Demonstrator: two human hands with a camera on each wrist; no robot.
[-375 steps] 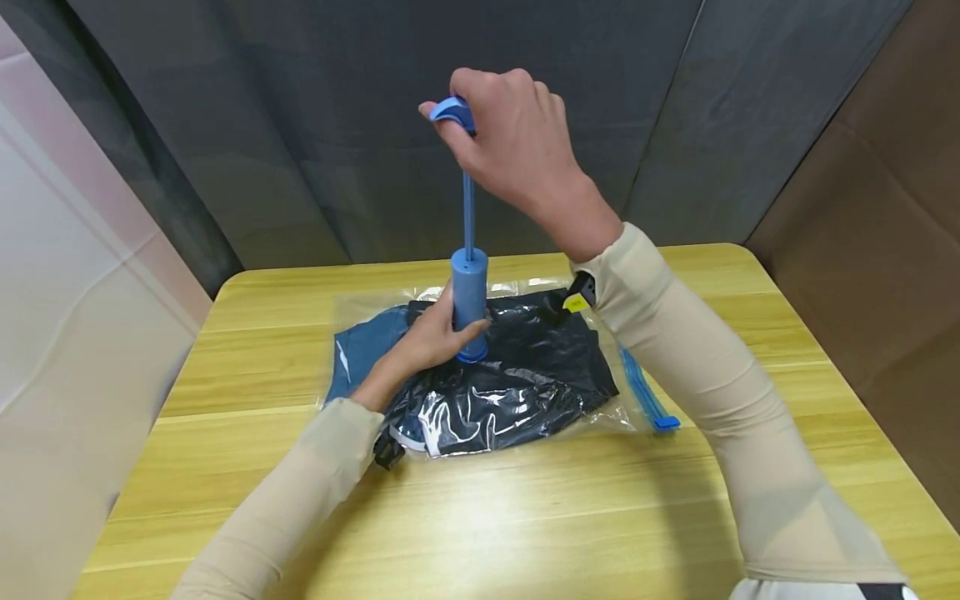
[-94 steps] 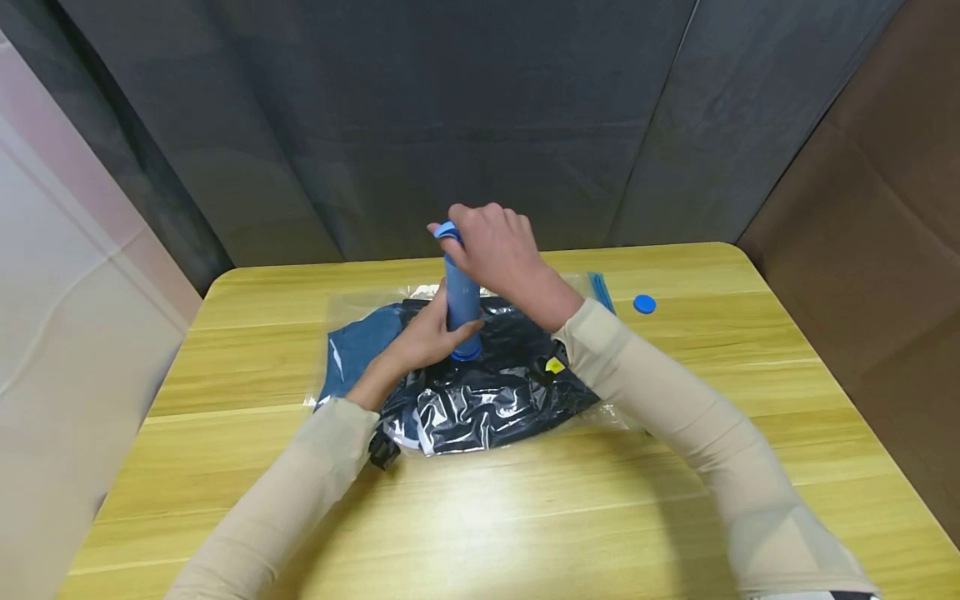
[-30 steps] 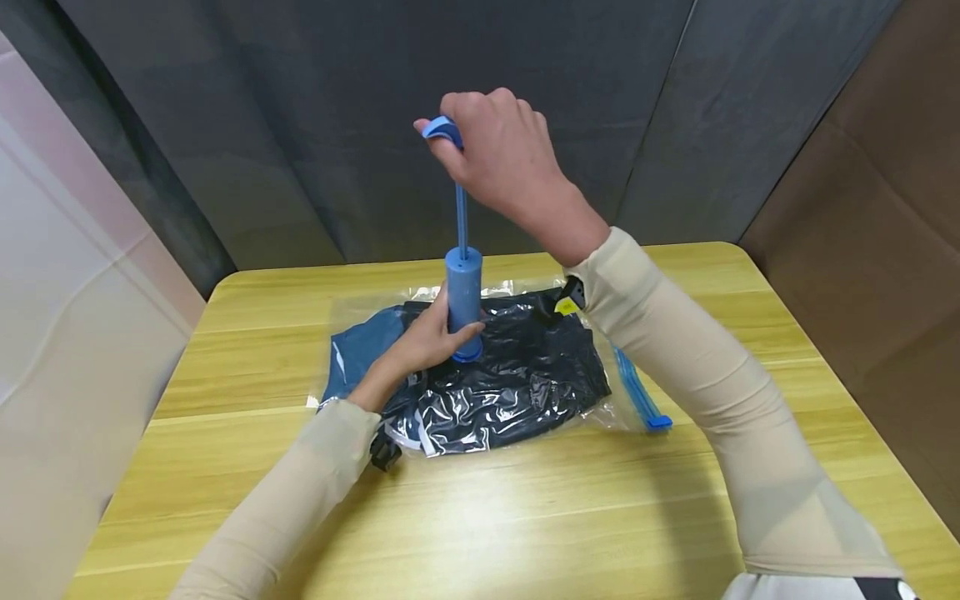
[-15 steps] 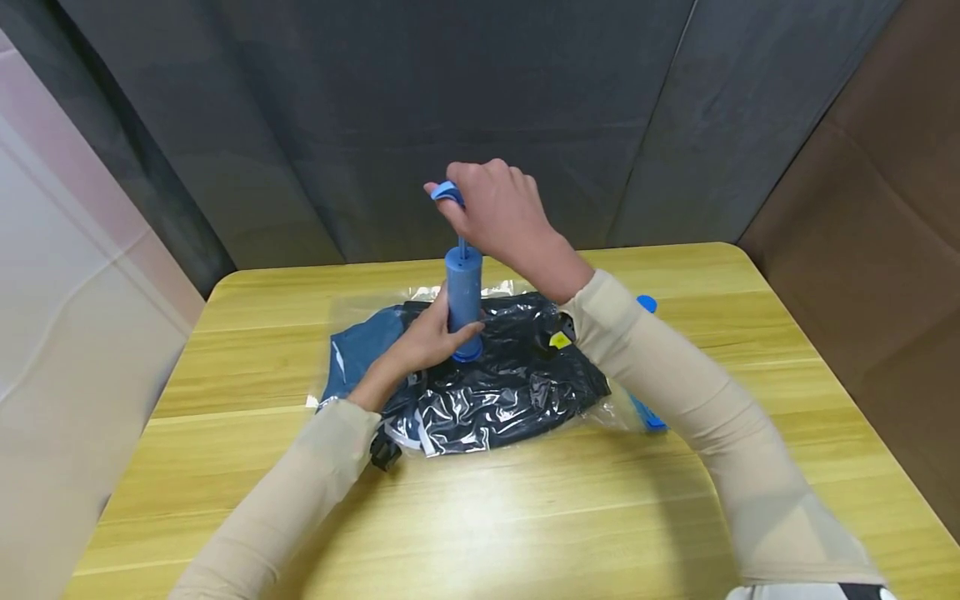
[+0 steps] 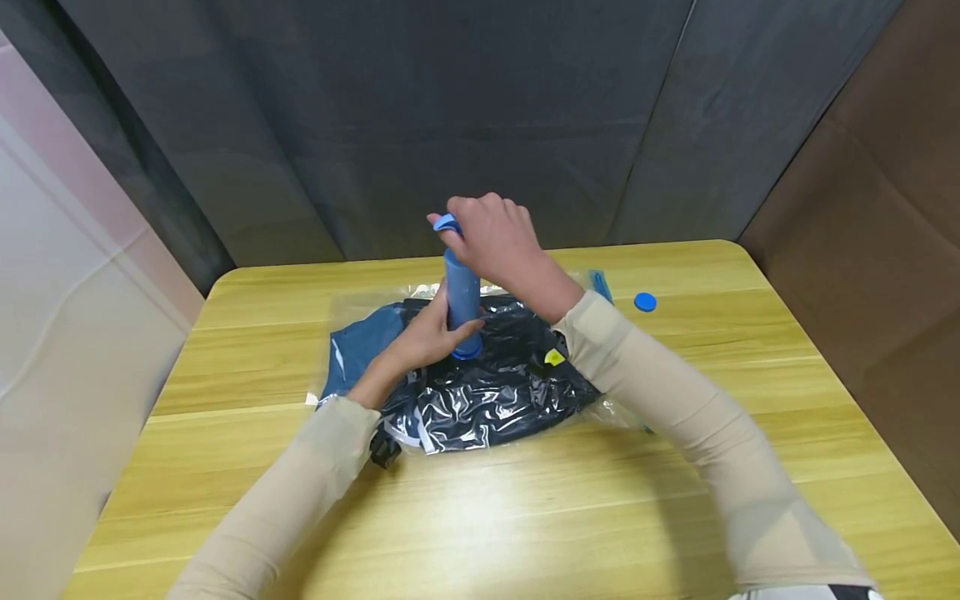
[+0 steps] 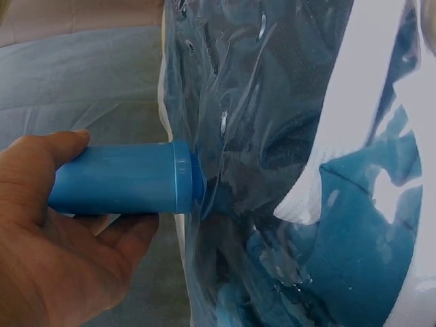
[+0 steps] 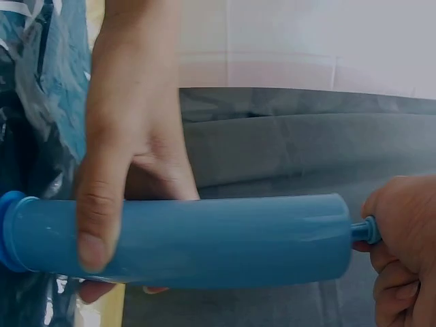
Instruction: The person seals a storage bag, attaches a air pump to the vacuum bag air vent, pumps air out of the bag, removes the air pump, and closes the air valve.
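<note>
Centrally in the head view, left hand is gripping the pump upright on the bag; right hand is clasping its handle.

We see a desk of pale yellow wood with rounded far corners, its grain running left to right, set against dark grey cloth at the back. Lying flat on its far half is a clear plastic bag packed with folded clothes — dark, glossy fabric across the middle and right, a blue piece at the left end. The bag's crinkled film catches the light, and its blue sealing strip shows at the far right edge. Well apart from the bag, nearer the right rear corner, a small round blue cap lies on the bare wood — flat and alone.
</note>
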